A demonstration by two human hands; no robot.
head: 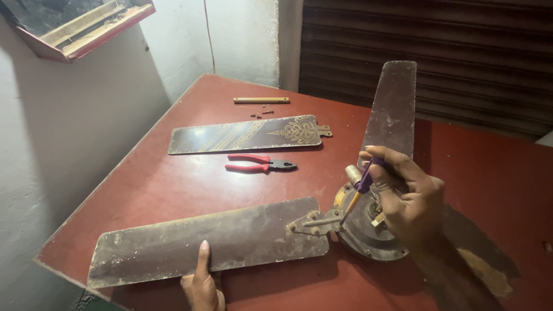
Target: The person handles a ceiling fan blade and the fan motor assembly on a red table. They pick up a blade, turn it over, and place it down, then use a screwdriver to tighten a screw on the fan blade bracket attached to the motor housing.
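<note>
An old brown ceiling fan lies on a red table [173,184]. Its round motor hub [368,239] sits under my right hand [409,201]. My right hand grips a screwdriver [360,190] with a purple and yellow handle, its tip down on the metal bracket [317,222] where the near blade [201,242] joins the hub. My left hand [201,282] presses on the near edge of that dusty blade, thumb on top. A second attached blade [391,109] points away toward the shutter.
A detached blade [247,133] with gold ornament lies further back, with red-handled pliers [259,164] just in front of it. A thin wooden rod [261,100] and a few small screws [262,113] lie near the far corner. White walls stand left and behind; a dark shutter is at the back right.
</note>
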